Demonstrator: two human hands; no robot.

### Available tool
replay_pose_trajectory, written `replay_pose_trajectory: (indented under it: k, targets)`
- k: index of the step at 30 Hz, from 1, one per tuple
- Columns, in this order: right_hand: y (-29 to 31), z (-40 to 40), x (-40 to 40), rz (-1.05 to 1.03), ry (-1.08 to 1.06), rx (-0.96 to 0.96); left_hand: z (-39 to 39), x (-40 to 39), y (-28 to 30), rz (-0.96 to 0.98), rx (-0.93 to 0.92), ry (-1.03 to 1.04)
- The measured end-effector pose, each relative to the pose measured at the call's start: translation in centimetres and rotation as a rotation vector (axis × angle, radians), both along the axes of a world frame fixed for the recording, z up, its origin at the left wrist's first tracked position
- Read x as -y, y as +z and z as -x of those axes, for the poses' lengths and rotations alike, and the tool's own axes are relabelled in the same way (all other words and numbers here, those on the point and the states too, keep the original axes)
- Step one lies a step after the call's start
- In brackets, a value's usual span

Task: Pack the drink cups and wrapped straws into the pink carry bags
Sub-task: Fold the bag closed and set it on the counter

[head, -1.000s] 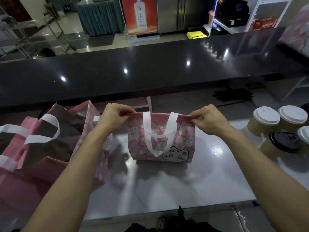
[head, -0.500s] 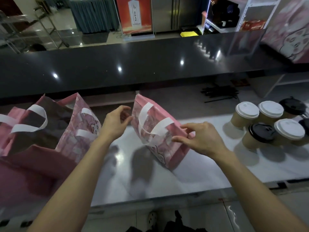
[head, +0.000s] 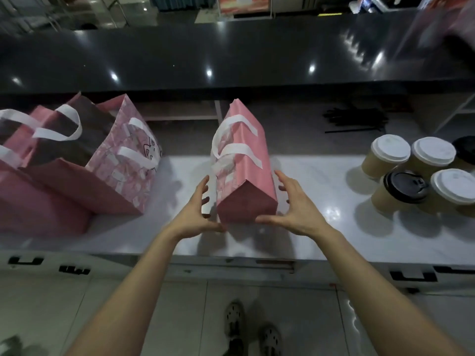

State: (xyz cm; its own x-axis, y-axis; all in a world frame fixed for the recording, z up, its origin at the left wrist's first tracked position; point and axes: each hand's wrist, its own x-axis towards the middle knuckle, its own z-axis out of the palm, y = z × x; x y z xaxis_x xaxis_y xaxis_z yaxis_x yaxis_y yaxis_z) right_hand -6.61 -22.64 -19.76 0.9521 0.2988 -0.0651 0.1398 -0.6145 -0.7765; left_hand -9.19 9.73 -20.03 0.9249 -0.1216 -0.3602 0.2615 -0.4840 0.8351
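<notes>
Both hands, left and right, had turned the folded pink bag end-on; each grip open, flanking it, holding nothing; still unopened, unpacked.

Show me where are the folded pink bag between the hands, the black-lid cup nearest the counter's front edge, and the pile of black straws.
folded pink bag (head: 253, 160), head view, on its plain pink side.
black-lid cup (head: 406, 186), head view, on its lid.
black straws (head: 354, 120), head view, middle of the pile.

head cam | looks steeply down, forward | close over white counter | single view
</notes>
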Motion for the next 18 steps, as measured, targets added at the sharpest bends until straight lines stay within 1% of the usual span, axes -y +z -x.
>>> replay_pose_trajectory:
  k: [2,4,6,9,13,18]
  targets:
    - [-0.6,-0.4,-0.5,0.005,0.017,-0.05,0.0,1.0,-0.1,-0.007,0.031,0.0]
    - [-0.9,-1.4,-1.3,-0.016,0.039,-0.072,-0.9,1.8,0.0,0.037,0.062,0.002]
    - [-1.1,-2.0,-2.1,-0.024,0.055,-0.05,-1.7,2.3,0.2,0.046,0.105,-0.03]
    - [-0.5,-1.9,-2.6,0.001,0.032,-0.01,-2.0,2.5,0.6,0.01,0.191,-0.09]
    - [2.3,-0.1,-1.7,-0.032,-0.006,-0.007,-1.6,2.7,1.6,0.035,0.224,-0.128]
    - [7.9,1.4,1.4,-0.05,-0.065,0.061,-2.4,5.3,6.1,0.044,0.342,-0.205]
